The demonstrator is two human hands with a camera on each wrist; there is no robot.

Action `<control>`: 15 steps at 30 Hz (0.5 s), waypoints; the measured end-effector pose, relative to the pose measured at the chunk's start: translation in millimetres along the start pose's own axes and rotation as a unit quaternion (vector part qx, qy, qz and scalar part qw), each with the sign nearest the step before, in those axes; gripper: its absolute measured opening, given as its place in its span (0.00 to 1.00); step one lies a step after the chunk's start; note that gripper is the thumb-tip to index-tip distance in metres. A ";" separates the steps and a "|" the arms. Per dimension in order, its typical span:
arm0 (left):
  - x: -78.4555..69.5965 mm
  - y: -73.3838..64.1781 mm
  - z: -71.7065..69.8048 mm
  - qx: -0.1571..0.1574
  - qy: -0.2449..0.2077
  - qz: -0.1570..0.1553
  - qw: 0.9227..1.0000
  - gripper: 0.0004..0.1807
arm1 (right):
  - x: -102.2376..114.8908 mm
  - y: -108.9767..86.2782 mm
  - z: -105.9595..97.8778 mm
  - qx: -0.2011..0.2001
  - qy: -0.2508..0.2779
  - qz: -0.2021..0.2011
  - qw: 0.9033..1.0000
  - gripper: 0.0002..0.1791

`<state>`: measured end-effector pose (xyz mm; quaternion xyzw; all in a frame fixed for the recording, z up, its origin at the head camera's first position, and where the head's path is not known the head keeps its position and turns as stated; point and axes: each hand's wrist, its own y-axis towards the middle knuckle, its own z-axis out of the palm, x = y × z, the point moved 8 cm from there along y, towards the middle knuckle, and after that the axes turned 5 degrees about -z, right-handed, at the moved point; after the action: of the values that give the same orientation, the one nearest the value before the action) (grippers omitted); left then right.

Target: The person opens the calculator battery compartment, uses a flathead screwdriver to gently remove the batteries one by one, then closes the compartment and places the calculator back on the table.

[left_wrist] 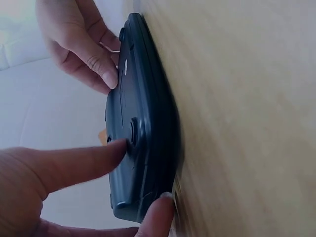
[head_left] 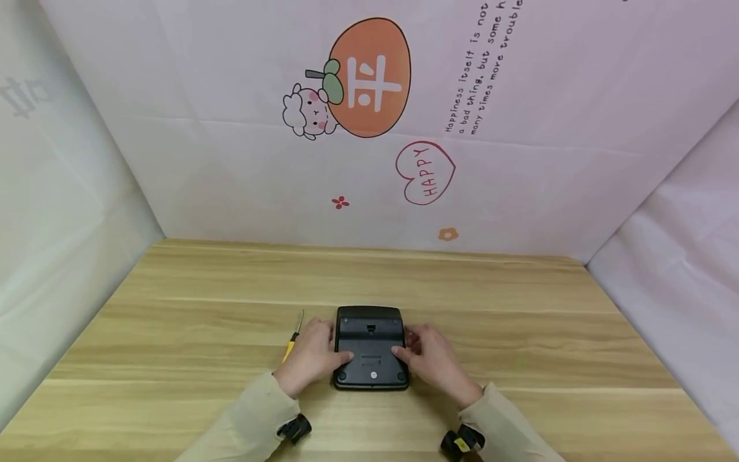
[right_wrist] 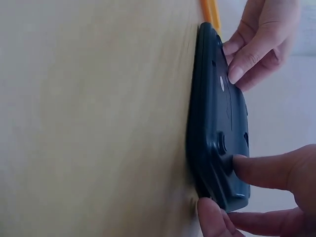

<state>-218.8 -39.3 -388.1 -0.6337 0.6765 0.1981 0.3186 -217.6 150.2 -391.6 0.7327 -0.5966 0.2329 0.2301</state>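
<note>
While a black, rounded-rectangular plastic device [head_left: 372, 346] lies on the pale wood-grain tabletop [head_left: 502, 301], long axis seemingly pointing forward, the left hand [head_left: 310, 355] and right hand [head_left: 434, 360] clamp its opposite sides, neither hand nearer.

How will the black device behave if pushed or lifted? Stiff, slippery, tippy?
The black device is likely stiff: its moulded shell shows no bend between the left hand and right hand. It probably won't roll or tip, being broad and low. Pushed this way up, it may slide fairly easily, since its round feet face up.
</note>
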 end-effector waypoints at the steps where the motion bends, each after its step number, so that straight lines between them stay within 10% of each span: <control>1: -0.1 0.2 0.6 0.001 0.002 0.001 1.000 0.32 | 1.6 0.8 -0.5 -0.001 -0.006 -0.006 1.000 0.24; 15: -1.8 8.6 8.4 0.005 0.030 0.000 1.000 0.50 | 35.6 13.8 -1.9 -0.047 -0.054 -0.139 0.988 0.18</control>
<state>-225.8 -31.3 -394.0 -0.6379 0.6869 0.1756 0.3008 -224.9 121.6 -367.4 0.8084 -0.5108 0.1302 0.2621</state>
